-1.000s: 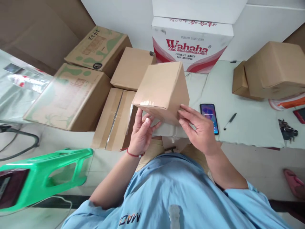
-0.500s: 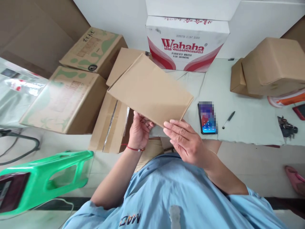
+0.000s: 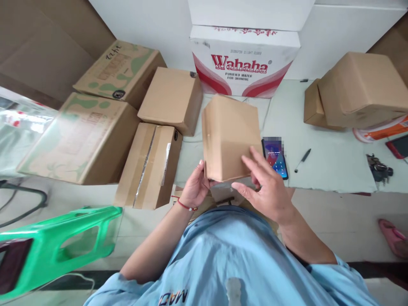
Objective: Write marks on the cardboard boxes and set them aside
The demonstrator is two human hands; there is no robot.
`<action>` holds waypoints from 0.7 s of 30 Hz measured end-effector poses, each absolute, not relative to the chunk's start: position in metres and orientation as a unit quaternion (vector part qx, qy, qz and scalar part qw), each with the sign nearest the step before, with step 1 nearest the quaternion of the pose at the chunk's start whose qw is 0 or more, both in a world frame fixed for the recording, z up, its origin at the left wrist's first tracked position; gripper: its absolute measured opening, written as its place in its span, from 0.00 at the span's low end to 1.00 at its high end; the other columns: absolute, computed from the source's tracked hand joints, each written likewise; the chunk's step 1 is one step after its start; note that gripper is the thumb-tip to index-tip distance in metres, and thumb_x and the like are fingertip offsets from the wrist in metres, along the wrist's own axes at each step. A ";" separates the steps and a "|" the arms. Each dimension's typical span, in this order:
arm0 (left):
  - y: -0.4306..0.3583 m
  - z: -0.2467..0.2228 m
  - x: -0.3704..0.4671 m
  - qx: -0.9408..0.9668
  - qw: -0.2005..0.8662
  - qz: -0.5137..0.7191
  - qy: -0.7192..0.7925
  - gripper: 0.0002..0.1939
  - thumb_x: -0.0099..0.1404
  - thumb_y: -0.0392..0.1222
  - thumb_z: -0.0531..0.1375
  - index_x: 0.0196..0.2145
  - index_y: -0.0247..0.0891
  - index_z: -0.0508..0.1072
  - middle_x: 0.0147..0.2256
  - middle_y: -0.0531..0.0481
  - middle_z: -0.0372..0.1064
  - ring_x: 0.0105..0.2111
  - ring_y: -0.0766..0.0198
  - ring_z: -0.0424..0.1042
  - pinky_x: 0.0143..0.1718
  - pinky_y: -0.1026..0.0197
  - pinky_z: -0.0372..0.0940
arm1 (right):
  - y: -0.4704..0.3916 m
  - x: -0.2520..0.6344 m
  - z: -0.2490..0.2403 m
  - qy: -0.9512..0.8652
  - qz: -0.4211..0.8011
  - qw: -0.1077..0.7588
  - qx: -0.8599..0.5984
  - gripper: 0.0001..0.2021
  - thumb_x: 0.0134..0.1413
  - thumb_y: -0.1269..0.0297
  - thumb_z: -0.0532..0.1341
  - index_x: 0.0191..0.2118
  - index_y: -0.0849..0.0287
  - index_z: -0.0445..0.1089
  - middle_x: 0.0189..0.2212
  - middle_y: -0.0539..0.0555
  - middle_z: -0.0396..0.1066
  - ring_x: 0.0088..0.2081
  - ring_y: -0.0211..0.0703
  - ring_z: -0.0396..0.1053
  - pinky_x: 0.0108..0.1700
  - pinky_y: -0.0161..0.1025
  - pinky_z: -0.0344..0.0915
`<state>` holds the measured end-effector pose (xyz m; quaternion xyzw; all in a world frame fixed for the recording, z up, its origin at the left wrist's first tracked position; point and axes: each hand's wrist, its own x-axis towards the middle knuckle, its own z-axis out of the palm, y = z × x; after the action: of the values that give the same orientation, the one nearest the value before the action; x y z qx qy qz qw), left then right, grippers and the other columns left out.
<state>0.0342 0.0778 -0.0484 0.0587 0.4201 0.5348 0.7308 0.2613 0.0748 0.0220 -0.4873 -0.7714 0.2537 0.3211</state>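
A plain brown cardboard box (image 3: 234,136) is tilted above the near part of the covered table, with two of its faces showing. My left hand (image 3: 196,187) grips its lower left corner, the thumb on the side and the other fingers partly hidden underneath. My right hand (image 3: 263,182) is at the box's lower right, fingers spread, the fingertips over or against its face; whether they touch is hard to tell. Just right of the box lies a phone (image 3: 279,163) with its screen lit, and beyond it a pen (image 3: 302,160).
Brown cartons (image 3: 170,100) stand at the left, one with a taped seam (image 3: 145,163) near the table edge. Behind is a white Wahaha box (image 3: 244,63). More boxes (image 3: 363,89) and keys (image 3: 381,168) are at the right. A green stool (image 3: 63,242) stands at lower left.
The box has turned from a slanted, flat-looking pose to a more upright one showing two faces, uncovering the cartons behind. My right hand has let go of its edge and spread its fingers.
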 end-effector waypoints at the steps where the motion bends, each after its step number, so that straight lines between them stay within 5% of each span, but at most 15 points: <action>1: 0.077 -0.049 0.034 0.069 0.735 0.527 0.421 0.13 0.77 0.48 0.65 0.52 0.39 0.81 0.46 0.47 0.85 0.39 0.58 0.85 0.36 0.57 0.83 | 0.075 0.260 0.026 -0.795 0.246 0.305 -0.462 0.26 0.71 0.53 0.67 0.69 0.55 0.74 0.73 0.66 0.67 0.55 0.56 0.80 0.54 0.53 0.84; 6: 0.075 -0.057 0.022 0.078 0.749 0.505 0.421 0.18 0.71 0.57 0.69 0.40 0.36 0.82 0.33 0.47 0.83 0.27 0.63 0.80 0.26 0.64 0.77 | 0.081 0.260 0.035 -0.860 0.120 0.301 -0.395 0.24 0.70 0.61 0.68 0.68 0.51 0.74 0.68 0.58 0.74 0.57 0.61 0.73 0.62 0.66 0.74; 10: 0.080 -0.059 0.013 0.081 0.752 0.503 0.418 0.24 0.69 0.62 0.69 0.38 0.33 0.83 0.32 0.43 0.82 0.27 0.62 0.81 0.25 0.66 0.73 | 0.098 0.278 0.031 -0.837 0.071 0.317 -0.440 0.25 0.68 0.68 0.67 0.67 0.42 0.75 0.61 0.51 0.81 0.65 0.68 0.68 0.66 0.75 0.66; 12: 0.083 -0.058 0.011 0.096 0.742 0.511 0.423 0.26 0.69 0.63 0.69 0.37 0.33 0.84 0.32 0.41 0.83 0.27 0.62 0.81 0.27 0.65 0.73 | 0.111 0.283 0.029 -0.829 0.095 0.340 -0.433 0.23 0.70 0.70 0.64 0.64 0.42 0.78 0.58 0.52 0.83 0.67 0.65 0.69 0.67 0.70 0.68; 15: 0.088 -0.051 0.011 0.112 0.697 0.561 0.432 0.20 0.67 0.59 0.71 0.35 0.37 0.83 0.33 0.45 0.82 0.33 0.61 0.82 0.36 0.62 0.76 | 0.133 0.281 0.032 -0.828 0.170 0.368 -0.387 0.16 0.74 0.67 0.61 0.57 0.47 0.82 0.53 0.55 0.84 0.55 0.52 0.80 0.58 0.54 0.78; 18: 0.092 -0.039 0.013 0.103 0.673 0.611 0.404 0.15 0.66 0.59 0.72 0.37 0.45 0.80 0.34 0.53 0.80 0.44 0.58 0.82 0.51 0.50 0.80 | 0.151 0.269 0.041 -0.834 0.247 0.369 -0.327 0.14 0.77 0.61 0.59 0.55 0.49 0.83 0.47 0.53 0.86 0.47 0.45 0.83 0.52 0.45 0.80; 21: 0.092 -0.027 0.017 0.104 0.689 0.611 0.376 0.20 0.66 0.66 0.70 0.39 0.48 0.77 0.38 0.53 0.80 0.48 0.54 0.82 0.56 0.40 0.78 | 0.155 0.250 0.050 -0.853 0.276 0.355 -0.266 0.17 0.78 0.63 0.56 0.60 0.52 0.80 0.50 0.53 0.86 0.52 0.43 0.83 0.57 0.44 0.79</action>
<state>0.0166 0.0916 -0.0273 0.1040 0.3755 0.6115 0.6887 0.2505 0.1553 0.0498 -0.2663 -0.8526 0.2755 0.3554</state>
